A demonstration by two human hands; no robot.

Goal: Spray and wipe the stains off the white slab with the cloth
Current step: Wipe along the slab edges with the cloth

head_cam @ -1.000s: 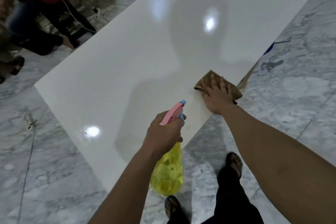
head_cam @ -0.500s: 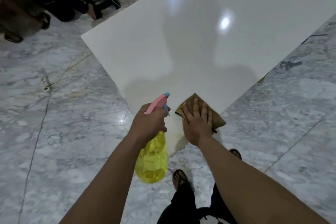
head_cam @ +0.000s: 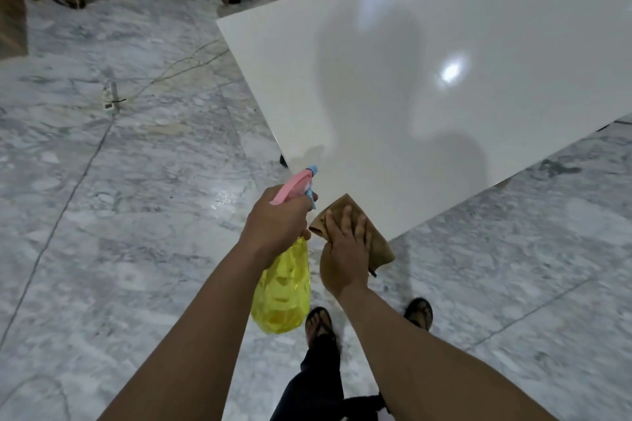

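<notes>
Cloth (head_cam: 378,243) under right hand's (head_cam: 343,260) fingers (head_cam: 345,219) — flat.

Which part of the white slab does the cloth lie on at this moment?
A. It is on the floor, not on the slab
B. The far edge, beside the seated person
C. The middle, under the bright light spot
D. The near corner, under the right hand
D: the right hand presses the brown cloth flat on the near corner of the slab.

Cloth (head_cam: 355,232) on the slab's (head_cam: 444,96) near corner — spray bottle (head_cam: 284,287) just left.
</notes>
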